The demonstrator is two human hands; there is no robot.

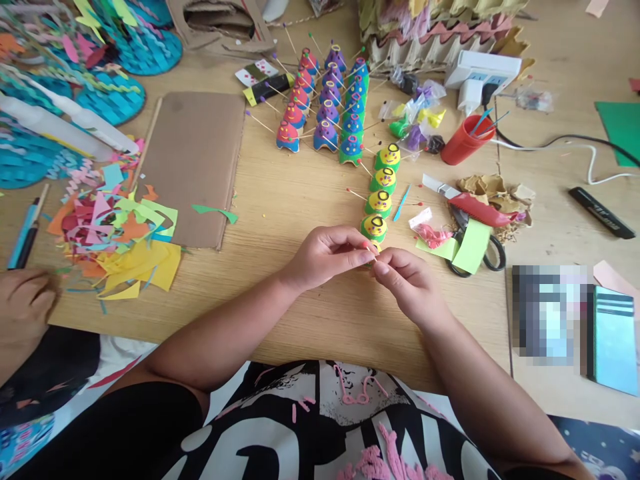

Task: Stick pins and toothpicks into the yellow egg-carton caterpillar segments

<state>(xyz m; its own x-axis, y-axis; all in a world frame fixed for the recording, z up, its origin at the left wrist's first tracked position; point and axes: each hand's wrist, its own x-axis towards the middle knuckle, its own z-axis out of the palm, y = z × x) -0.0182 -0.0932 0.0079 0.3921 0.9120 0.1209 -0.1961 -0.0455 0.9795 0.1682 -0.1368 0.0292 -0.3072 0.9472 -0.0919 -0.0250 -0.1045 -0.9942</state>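
My left hand (333, 257) and my right hand (411, 283) meet in front of me, both closed in a pinch. Between their fingertips is a thin pale stick (373, 255), with a small red bit at the left fingers. Just beyond the hands runs a caterpillar of yellow-topped green egg-carton cups (376, 203) with faces and dark rings; its nearest cup is mostly hidden by my fingers. Farther back stand red (294, 115), purple (327, 112) and blue-green (353, 123) egg-carton caterpillars, with ball-tipped sticks poking out of them.
Scissors (495, 255), a red-handled cutter (483, 208) and a red cup (465, 140) lie or stand to the right. A blue tool (401, 203) lies nearer. Leftward are paper scraps (140, 267), a cardboard sheet (195, 160) and another person's hand (23, 300).
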